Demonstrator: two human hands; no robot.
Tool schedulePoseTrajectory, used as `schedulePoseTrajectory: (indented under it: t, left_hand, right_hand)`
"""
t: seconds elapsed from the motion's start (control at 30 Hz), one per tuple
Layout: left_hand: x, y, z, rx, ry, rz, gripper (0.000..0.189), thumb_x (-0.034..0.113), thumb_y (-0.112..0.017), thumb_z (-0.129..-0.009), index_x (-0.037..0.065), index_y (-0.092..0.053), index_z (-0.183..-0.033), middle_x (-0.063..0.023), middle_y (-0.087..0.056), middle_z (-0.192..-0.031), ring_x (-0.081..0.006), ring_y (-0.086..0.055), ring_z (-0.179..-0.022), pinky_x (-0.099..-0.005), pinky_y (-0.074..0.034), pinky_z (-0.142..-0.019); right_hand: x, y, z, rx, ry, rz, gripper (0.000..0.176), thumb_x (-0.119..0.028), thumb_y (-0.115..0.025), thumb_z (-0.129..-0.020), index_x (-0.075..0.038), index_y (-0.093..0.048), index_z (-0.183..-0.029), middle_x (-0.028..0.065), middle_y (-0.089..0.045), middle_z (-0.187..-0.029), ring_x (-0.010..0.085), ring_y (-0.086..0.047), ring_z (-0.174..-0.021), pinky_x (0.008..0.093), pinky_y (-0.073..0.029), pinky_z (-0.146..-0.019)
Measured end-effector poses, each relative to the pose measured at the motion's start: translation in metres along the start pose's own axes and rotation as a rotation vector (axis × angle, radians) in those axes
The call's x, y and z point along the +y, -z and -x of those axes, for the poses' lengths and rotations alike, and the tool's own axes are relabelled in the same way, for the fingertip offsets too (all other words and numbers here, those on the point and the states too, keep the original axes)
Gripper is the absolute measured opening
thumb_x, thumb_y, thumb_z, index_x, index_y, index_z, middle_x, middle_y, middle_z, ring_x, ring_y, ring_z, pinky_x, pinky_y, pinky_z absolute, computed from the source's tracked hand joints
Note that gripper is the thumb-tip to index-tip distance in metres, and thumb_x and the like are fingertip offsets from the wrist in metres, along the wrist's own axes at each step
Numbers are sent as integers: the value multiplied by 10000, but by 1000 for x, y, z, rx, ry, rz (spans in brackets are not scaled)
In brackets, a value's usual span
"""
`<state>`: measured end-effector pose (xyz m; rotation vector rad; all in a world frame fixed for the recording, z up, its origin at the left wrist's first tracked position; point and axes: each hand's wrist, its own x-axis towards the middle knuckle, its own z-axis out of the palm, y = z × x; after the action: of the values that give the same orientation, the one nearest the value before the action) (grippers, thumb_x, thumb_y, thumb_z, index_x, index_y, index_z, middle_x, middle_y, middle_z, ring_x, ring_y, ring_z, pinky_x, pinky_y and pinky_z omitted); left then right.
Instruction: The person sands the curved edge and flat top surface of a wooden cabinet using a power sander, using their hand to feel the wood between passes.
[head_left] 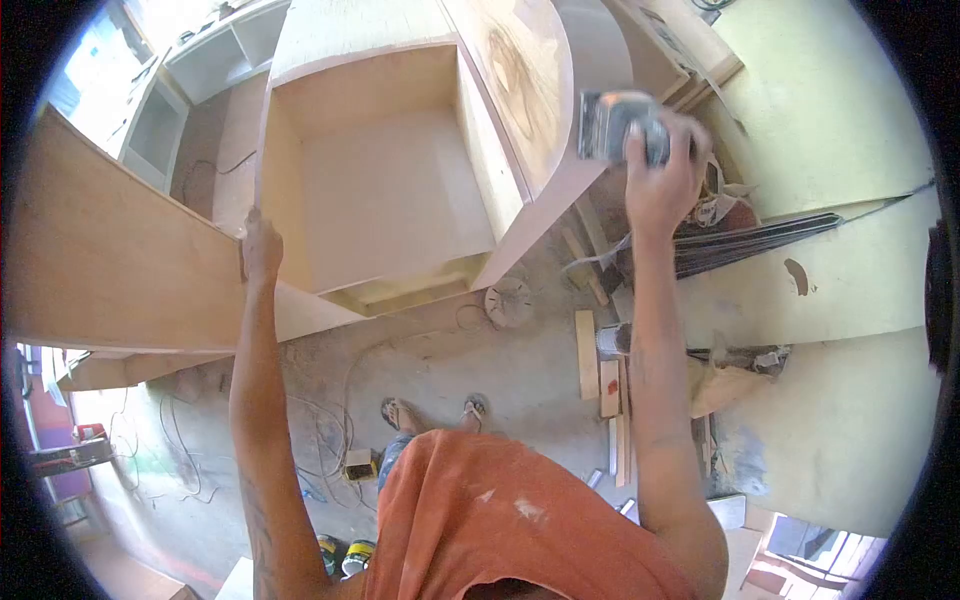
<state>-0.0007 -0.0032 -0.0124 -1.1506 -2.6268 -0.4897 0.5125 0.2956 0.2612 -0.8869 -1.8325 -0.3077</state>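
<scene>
My right hand point(672, 165) is wrapped round a dark power sander point(625, 125), blurred by motion, at the right curved edge of a wooden cabinet point(515, 85). Whether the sander touches the wood I cannot tell. My left hand point(262, 245) is closed at the cabinet's left front edge, with a thin flat brown piece partly visible under its fingers; what it grips is too hidden to name. Between the hands lies the cabinet's open box-shaped compartment point(385, 190), with pale inner walls.
A curved wooden panel point(120, 250) extends left. Large pale sheets point(830, 90) lie on the right, near wood strips point(586, 355) and dark thin strips point(750, 245). Cables point(345, 410), a round whitish object point(508, 302) and two cans point(357, 556) are on the floor.
</scene>
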Motion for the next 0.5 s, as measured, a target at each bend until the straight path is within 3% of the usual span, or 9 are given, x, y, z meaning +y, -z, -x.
schedulePoseTrajectory:
  t: [0.07,0.1,0.17,0.23,0.3,0.37,0.43,0.47,0.5]
  left_hand:
    - [-22,-29,-2,166,-207,-160,292,94,-410,-975,-42,-482,-1222,-292,-577,-1223,-476,-617,-1070,-565,-507,-919]
    - [-41,-54,-5,177,-208,-154,292,94,-410,-975,-42,-482,-1222,-292,-577,-1223,-476,-617,-1070,-565,-507,-919]
    - [-71,-99,-17,-34,-56,-105,303,99,-395,-982,-53,-461,-1237,-288,-573,-1222,-469,-605,-1090,-562,-512,-914]
    - [-47,-78,-12,78,-118,-70,309,104,-389,-987,-44,-449,-1252,-288,-571,-1226,-478,-602,-1093,-568,-509,-907]
    - [-44,-74,-8,186,-182,-43,316,110,-383,-992,-35,-438,-1267,-288,-568,-1231,-487,-598,-1096,-574,-505,-899]
    - [-57,-87,-13,20,-171,-103,319,115,-386,-996,-10,-422,-1287,-292,-563,-1236,-517,-601,-1069,-589,-494,-888]
    - [-54,-82,-9,59,-151,-44,322,119,-393,-998,0,-420,-1296,-296,-565,-1235,-522,-602,-1069,-591,-491,-889]
    - [-49,-80,-9,88,-125,14,325,123,-399,-1001,10,-418,-1305,-301,-568,-1234,-528,-602,-1068,-594,-488,-889]
    - [-24,-49,-6,25,-31,61,326,126,-404,-1002,10,-418,-1306,-302,-570,-1240,-523,-602,-1078,-593,-488,-893]
  right_hand:
    - [-15,1,-48,-101,-20,49,363,-303,-739,-843,-166,-659,-1169,153,-595,-1199,360,-590,-1146,483,-499,-954]
    - [-21,-2,-70,-148,-34,72,368,-335,-726,-848,-182,-659,-1176,156,-602,-1204,370,-605,-1135,489,-512,-940]
    - [-25,-17,-111,-215,-77,102,376,-362,-723,-837,-213,-662,-1176,156,-610,-1217,386,-631,-1101,498,-528,-915]
    - [-18,-41,-155,-342,-91,250,445,-446,-684,-854,-247,-642,-1250,140,-641,-1204,363,-663,-1076,478,-528,-899]
    - [-16,-58,-187,-372,-93,184,393,-400,-689,-844,-227,-658,-1196,150,-680,-1146,355,-673,-1069,468,-534,-892]
    - [-19,-64,-205,-400,-98,117,341,-355,-694,-835,-207,-674,-1142,160,-720,-1088,346,-683,-1063,458,-541,-885]
    - [-30,-63,-217,-493,-147,158,311,-336,-676,-842,-218,-674,-1129,136,-723,-1095,341,-680,-1066,469,-535,-888]
    - [-35,-57,-219,-560,-168,161,417,-344,-689,-831,-156,-637,-1200,167,-714,-1115,355,-676,-1070,476,-530,-913]
    - [-32,-55,-216,-549,-169,164,417,-344,-689,-831,-156,-637,-1200,167,-714,-1115,355,-676,-1070,476,-530,-913]
